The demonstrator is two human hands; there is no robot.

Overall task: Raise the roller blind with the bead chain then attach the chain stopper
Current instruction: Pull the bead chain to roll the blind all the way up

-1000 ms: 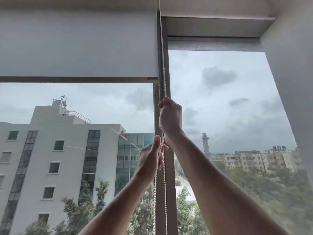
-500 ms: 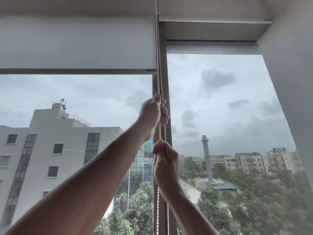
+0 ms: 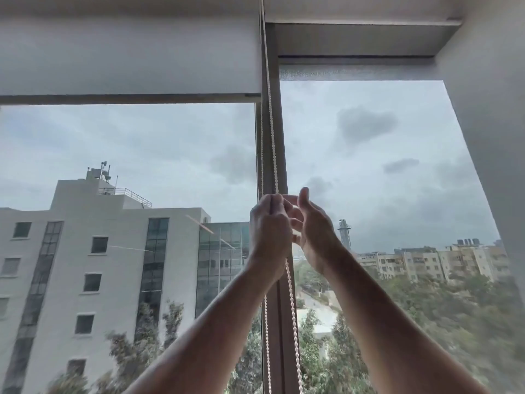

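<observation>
A white roller blind [image 3: 127, 55] covers the top of the left window pane, and its bottom bar [image 3: 127, 98] sits high above the buildings outside. The white bead chain [image 3: 273, 143] hangs in two strands along the grey window post. My left hand [image 3: 270, 226] is closed around the chain at mid height. My right hand [image 3: 312, 228] is level with it, just to the right, fingers apart and thumb up, touching the left hand's fingers. The chain runs on below the hands [image 3: 292, 322]. No chain stopper is visible.
The grey vertical window post [image 3: 279, 123] stands behind the chain. A white wall reveal [image 3: 494, 109] slants down the right side. The right pane has no blind over it. Buildings and trees lie outside the glass.
The blind's bottom bar has risen further. My left hand has come down with the chain. My right hand has let go of it and risen beside the left hand.
</observation>
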